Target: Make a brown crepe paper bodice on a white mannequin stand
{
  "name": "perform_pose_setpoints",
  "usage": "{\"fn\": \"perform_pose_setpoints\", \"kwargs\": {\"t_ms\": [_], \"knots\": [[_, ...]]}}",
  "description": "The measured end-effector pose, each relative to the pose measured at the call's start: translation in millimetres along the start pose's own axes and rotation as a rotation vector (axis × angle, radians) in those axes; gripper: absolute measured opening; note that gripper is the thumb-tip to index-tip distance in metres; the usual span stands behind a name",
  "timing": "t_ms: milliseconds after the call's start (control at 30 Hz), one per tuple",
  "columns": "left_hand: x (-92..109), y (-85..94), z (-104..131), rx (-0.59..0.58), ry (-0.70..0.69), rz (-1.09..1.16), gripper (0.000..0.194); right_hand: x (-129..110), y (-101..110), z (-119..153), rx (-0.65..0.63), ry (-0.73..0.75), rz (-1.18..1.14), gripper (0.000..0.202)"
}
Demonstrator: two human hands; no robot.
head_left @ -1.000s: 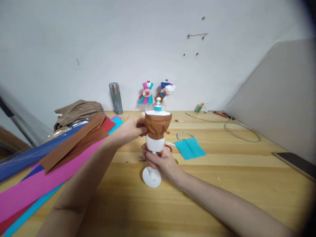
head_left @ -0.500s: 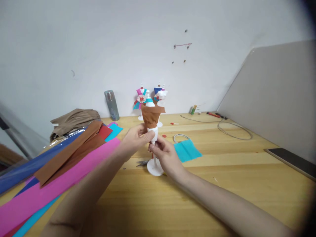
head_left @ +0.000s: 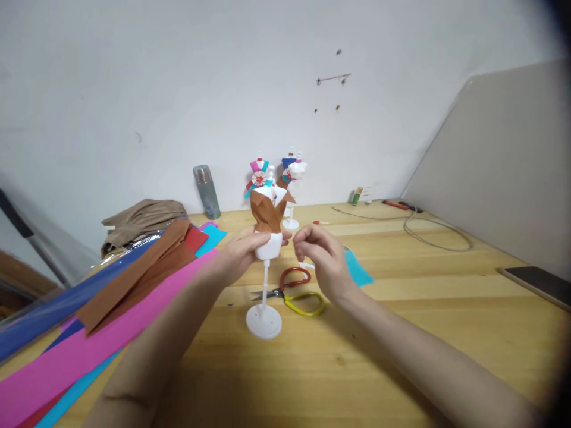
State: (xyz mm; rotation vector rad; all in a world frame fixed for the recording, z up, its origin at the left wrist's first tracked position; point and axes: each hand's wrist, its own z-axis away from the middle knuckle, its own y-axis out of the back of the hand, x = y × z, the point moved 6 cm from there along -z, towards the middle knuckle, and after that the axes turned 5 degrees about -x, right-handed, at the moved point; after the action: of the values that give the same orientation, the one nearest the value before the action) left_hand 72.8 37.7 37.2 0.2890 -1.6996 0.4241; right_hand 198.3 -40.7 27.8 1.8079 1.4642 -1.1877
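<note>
A small white dress form (head_left: 269, 246) stands on a round base, its bodice wrapped in brown paper or cloth (head_left: 266, 215) with a turquoise band at the neck. My left hand (head_left: 243, 252) grips the form's white lower torso from the left, fingers behind it. To the right of the form, my right hand (head_left: 323, 255) hangs in the air with its fingers curled together; whether something small is between them cannot be made out. Scissors (head_left: 304, 304) with one red and one yellow handle lie behind the base. A turquoise piece (head_left: 358, 268) lies partly behind my right hand.
Colored strips (head_left: 147, 303) and a tan cloth (head_left: 145, 223) cover the left side. A bottle (head_left: 207, 193) and other decorated forms (head_left: 259, 178) stand near the wall. At the right are a cable (head_left: 439, 244) and a dark flat device (head_left: 537, 284).
My right hand has let go of the form's stem and moved right. The form has turned and shifted slightly left in my left hand, uncovering the scissors' handles.
</note>
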Motion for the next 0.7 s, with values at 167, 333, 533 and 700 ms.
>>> {"fn": "perform_pose_setpoints", "kwargs": {"t_ms": [167,333,533,700], "knots": [[-11,-10.7,-4,-0.100,0.067,0.124,0.046,-23,-1,4,0.032,0.094,0.158,0.017],[-14,-20.3,-5,-0.128,0.121,0.117,0.046,-19,-2,5,0.051,0.000,0.183,0.019],[-22,-22.7,-6,-0.145,0.209,0.097,0.049,-5,-2,0,-0.022,-0.193,0.021,0.024],[-24,-23.5,-6,-0.088,0.147,0.030,0.054,0,-6,-2,-0.062,-0.329,-0.155,0.030]]}}
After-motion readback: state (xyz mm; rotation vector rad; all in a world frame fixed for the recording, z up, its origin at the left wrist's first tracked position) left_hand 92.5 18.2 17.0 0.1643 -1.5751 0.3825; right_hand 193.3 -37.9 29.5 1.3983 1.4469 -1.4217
